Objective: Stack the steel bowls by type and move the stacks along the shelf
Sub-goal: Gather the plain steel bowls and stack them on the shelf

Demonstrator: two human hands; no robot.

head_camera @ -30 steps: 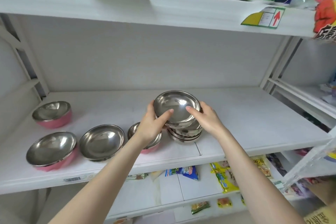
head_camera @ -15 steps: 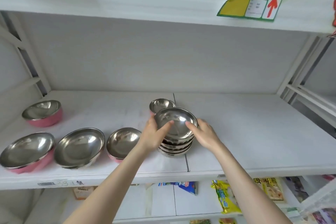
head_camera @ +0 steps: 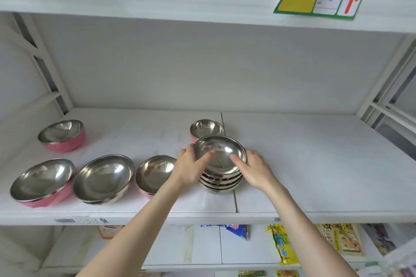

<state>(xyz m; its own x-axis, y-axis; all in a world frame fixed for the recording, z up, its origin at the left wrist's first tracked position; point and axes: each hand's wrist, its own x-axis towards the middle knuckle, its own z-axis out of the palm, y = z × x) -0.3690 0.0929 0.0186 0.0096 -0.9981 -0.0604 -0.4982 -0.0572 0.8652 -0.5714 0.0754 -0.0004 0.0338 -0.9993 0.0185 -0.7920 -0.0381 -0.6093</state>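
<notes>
Stack [head_camera: 220,177] now sits on the shelf [head_camera: 315,164], lowered since a second ago; left hand [head_camera: 191,168] and right hand [head_camera: 256,168] grip its top bowl [head_camera: 219,153] rim, near centre.

The one camera sits on my head, looking forward and slightly down into the white shelf [head_camera: 315,159] at close range, about an arm's reach off. Its wide angle bends the upper shelf edge [head_camera: 202,7] across the top and catches the lower shelf [head_camera: 202,249] beneath; my forearms enter from the bottom.
</notes>
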